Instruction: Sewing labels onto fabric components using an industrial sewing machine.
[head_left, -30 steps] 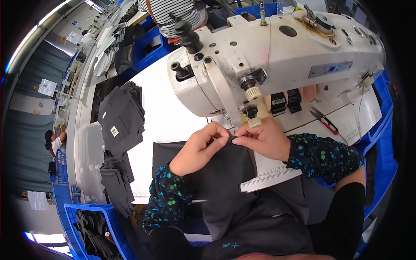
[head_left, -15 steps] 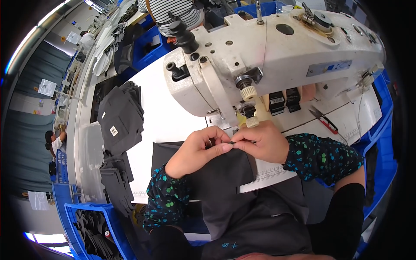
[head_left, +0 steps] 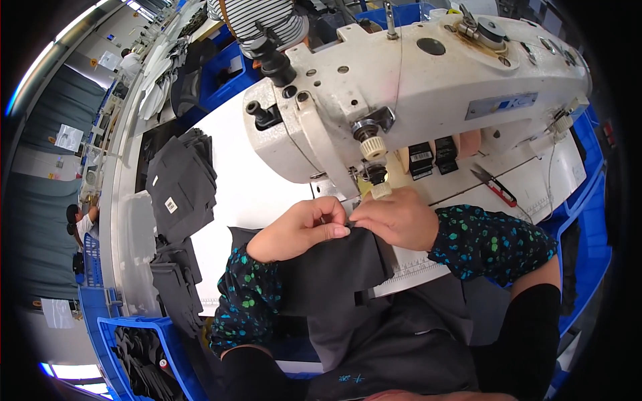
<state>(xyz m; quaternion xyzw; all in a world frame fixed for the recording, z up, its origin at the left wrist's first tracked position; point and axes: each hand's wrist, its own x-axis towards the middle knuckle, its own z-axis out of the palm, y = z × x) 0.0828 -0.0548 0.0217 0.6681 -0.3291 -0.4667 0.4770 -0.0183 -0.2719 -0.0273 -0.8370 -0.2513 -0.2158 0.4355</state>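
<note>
While the left hand (head_left: 301, 230) and right hand (head_left: 398, 219) pinch the edge of a dark-grey flat fabric panel (head_left: 328, 271) just in front of the white metal sewing machine (head_left: 414, 80), even fingertip tension should keep that edge aligned.

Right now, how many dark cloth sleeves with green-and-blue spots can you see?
2. One dark cloth sleeve with green-and-blue spots starts at the wrist of the person's left hand; the matching sleeve starts at the wrist of the right hand. No others show.

Black sleeve covers (head_left: 498, 244) bear green and blue spots.
</note>
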